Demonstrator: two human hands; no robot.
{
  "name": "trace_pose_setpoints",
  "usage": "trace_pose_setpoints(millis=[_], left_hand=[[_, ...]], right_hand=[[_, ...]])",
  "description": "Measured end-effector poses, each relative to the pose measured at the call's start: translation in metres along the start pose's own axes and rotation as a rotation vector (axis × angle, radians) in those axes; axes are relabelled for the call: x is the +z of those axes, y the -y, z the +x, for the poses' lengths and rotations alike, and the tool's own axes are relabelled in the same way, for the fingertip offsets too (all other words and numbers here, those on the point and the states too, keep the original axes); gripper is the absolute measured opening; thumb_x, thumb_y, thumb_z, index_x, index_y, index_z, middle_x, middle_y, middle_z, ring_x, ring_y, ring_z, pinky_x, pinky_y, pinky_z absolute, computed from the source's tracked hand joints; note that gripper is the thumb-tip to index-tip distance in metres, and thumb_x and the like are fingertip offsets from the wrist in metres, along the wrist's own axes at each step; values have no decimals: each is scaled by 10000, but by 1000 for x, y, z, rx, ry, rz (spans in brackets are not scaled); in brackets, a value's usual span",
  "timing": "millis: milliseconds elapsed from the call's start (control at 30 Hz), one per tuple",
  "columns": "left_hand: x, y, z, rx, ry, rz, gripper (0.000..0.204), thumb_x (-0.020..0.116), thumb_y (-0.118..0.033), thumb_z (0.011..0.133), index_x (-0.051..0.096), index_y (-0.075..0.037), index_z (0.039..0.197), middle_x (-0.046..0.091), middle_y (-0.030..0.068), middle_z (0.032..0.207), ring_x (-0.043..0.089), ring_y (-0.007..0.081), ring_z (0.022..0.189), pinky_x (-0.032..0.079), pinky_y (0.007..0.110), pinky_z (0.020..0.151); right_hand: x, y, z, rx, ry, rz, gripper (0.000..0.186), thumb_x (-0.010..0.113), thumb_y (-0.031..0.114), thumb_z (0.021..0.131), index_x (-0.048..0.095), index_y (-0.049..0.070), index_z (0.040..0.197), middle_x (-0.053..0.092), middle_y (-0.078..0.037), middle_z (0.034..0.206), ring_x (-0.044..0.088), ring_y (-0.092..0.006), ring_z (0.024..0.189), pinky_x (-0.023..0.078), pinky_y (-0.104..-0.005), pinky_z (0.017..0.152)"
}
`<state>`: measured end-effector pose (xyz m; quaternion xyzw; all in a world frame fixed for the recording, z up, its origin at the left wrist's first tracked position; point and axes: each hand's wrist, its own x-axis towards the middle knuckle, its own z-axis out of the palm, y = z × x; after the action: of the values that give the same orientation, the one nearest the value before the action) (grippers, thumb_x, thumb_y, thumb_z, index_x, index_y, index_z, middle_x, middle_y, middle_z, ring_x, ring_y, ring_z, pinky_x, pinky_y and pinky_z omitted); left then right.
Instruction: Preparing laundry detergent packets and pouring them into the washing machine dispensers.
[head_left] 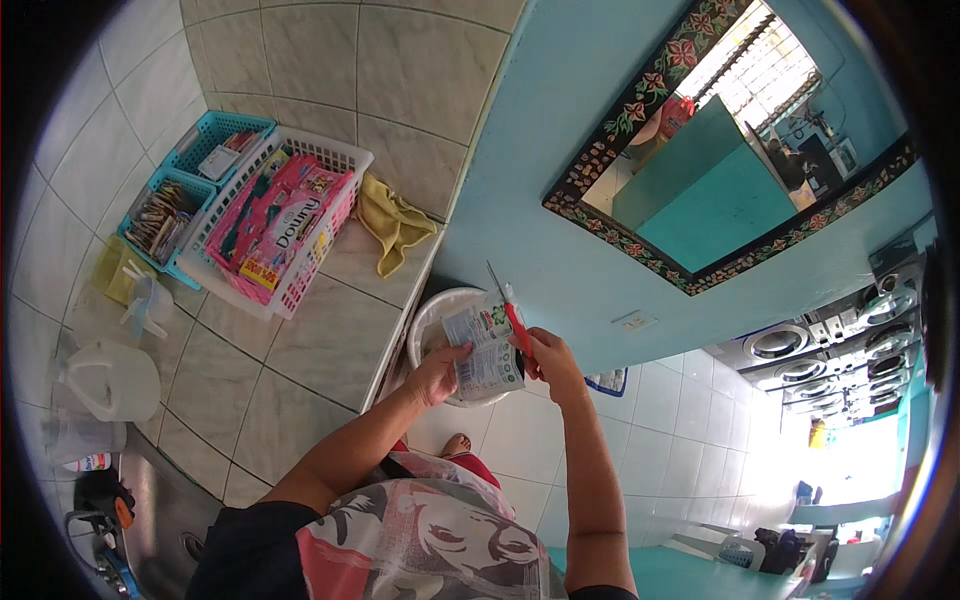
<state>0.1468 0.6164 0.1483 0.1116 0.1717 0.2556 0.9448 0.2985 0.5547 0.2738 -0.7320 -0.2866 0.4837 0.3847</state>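
My left hand (437,375) pinches the left edge of a printed white and green packet (485,362) between thumb and fingers. In my right hand (550,362) is a pair of scissors (516,325) with red handles, its blades pointing up and away from me. The scissors lie against the packet's right side; whether the blades are around the packet's edge I cannot tell. Below both hands stands a round white tub (418,335) on the floor, partly hidden by the packet and my left hand.
On the tiled counter (310,365) at left are a white basket (350,158) of pink packets, smaller teal baskets (215,130), a yellow cloth (392,225) and a white jug (130,385). A metal sink (165,500) is near left. A framed mirror (690,275) hangs on the blue wall; washing machines (775,345) line the right.
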Motion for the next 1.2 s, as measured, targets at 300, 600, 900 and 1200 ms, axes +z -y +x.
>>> trace_pose_setpoints(millis=[300, 600, 900, 1200], left_hand=[[1, -1, 3, -26, 17, -16, 329, 525, -128, 809, 410, -90, 1114, 549, 55, 1016, 566, 179, 913, 494, 329, 765], [3, -5, 0, -91, 40, -50, 313, 530, -123, 799, 450, -80, 1098, 562, 48, 1020, 545, 176, 947, 428, 330, 848], [-23, -26, -5, -9, 65, -133, 315, 518, -130, 810, 433, -104, 1112, 556, 55, 1014, 548, 195, 945, 452, 373, 830], [-8, -94, -83, 355, 71, -217, 245, 458, -127, 839, 479, -74, 1078, 561, 77, 1025, 531, 213, 980, 439, 373, 834]], right_hand=[[-1, -6, 6, 12, -24, 35, 306, 622, 333, 705, 605, 41, 798, 377, 30, 498, 313, -55, 434, 230, -211, 417], [-5, -10, 6, 15, -5, 73, 270, 613, 305, 727, 582, 38, 731, 376, 34, 491, 311, -51, 426, 223, -210, 410], [0, -8, 7, -59, -8, -208, 267, 567, 299, 753, 577, 32, 746, 484, -27, 541, 441, -97, 472, 340, -238, 455], [94, -20, 39, -314, -88, -875, 287, 545, 280, 740, 526, 87, 951, 600, -112, 889, 574, -295, 838, 424, -405, 710]])
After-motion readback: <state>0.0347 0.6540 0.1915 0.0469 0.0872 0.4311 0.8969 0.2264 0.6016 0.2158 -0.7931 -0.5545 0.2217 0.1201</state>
